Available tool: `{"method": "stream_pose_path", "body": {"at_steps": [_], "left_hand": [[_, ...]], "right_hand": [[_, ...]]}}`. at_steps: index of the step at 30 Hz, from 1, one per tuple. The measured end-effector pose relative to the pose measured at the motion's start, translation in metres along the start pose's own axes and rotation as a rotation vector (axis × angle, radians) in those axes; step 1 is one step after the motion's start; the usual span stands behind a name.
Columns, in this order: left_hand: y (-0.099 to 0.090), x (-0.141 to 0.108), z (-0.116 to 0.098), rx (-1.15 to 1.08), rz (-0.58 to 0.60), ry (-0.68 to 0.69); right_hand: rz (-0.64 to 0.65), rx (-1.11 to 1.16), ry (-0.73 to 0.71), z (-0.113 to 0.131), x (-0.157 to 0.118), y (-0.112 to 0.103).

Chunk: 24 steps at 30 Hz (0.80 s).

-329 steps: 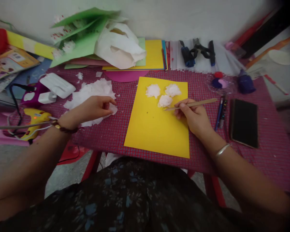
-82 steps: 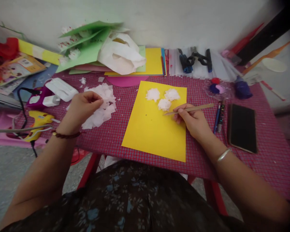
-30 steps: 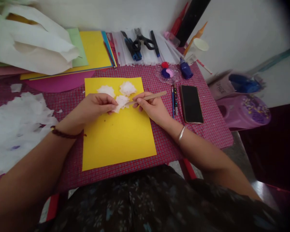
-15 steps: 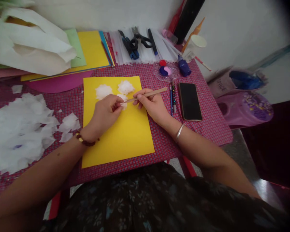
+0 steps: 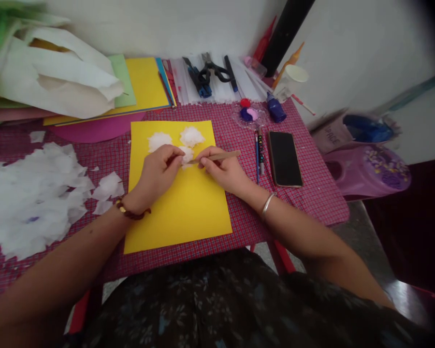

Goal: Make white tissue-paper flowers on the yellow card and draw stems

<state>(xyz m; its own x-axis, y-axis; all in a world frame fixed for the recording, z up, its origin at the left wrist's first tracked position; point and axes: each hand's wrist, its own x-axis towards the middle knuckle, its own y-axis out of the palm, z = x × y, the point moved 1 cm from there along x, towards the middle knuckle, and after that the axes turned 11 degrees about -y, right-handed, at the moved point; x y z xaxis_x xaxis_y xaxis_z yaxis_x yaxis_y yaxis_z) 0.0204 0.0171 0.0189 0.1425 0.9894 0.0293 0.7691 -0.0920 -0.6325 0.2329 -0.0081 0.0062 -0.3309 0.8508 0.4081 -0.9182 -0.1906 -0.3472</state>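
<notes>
A yellow paper sheet (image 5: 177, 212) lies in front of me with three white tissue-paper tufts near its top. My left hand (image 5: 159, 169) is closed, thumb and fingertips pinched at the nearest tuft (image 5: 186, 153); the fingers partly hide what they grip, which looks like white tissue paper. Between the thumb and fingers of my right hand (image 5: 226, 171) is a thin, flat wooden stick (image 5: 224, 155), its tip pointing left at that same tuft. The other two tufts, one at left (image 5: 159, 141) and one at right (image 5: 191, 136), sit just above my hands.
Cut white tissue pieces (image 5: 36, 193) are heaped at left. Coloured papers (image 5: 148, 79) lie behind, beside pliers (image 5: 215, 70) and a cutter (image 5: 198, 79). On the right are a paint palette (image 5: 249, 116), a blue bottle (image 5: 275, 108), a brush (image 5: 257, 157) and a phone (image 5: 285, 158).
The stick has tilted flatter, its right end coming lower as my right hand shifts. My left hand stays pinched by the nearest tuft. The whole view has shifted slightly.
</notes>
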Motion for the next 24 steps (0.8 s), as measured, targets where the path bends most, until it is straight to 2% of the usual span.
{"method": "stream_pose_path", "body": {"at_steps": [3, 7, 9, 11, 13, 15, 18, 20, 22, 24], "left_hand": [[-0.006, -0.003, 0.005, -0.101, -0.070, -0.072], [-0.009, -0.003, 0.011, -0.205, -0.025, -0.195], [-0.007, -0.002, 0.011, -0.212, -0.012, -0.205], [-0.005, 0.000, 0.009, -0.230, -0.002, -0.198], [-0.011, 0.002, 0.004, -0.280, 0.016, -0.204], [-0.028, 0.002, -0.001, -0.340, -0.012, -0.205], [-0.076, -0.005, -0.002, -0.347, -0.167, -0.178], [-0.111, -0.015, 0.004, -0.302, -0.229, -0.185], [-0.138, -0.030, 0.015, -0.240, -0.234, -0.214], [-0.153, -0.047, 0.028, -0.135, -0.181, -0.268]], "right_hand": [[0.190, -0.264, -0.145, 0.012, -0.005, -0.001], [0.461, -0.616, -0.230, 0.029, -0.009, 0.002], [0.506, -0.695, -0.249, 0.032, -0.009, 0.004], [0.497, -0.690, -0.239, 0.030, -0.010, 0.004], [0.416, -0.572, -0.219, 0.024, -0.010, 0.003], [0.233, -0.344, -0.184, 0.017, -0.009, -0.001], [-0.069, 0.014, -0.036, 0.008, -0.006, -0.007], [-0.179, 0.141, 0.079, 0.005, -0.004, -0.009], [-0.260, 0.215, 0.143, 0.003, -0.002, -0.011], [-0.324, 0.291, 0.208, 0.002, -0.002, -0.012]]}}
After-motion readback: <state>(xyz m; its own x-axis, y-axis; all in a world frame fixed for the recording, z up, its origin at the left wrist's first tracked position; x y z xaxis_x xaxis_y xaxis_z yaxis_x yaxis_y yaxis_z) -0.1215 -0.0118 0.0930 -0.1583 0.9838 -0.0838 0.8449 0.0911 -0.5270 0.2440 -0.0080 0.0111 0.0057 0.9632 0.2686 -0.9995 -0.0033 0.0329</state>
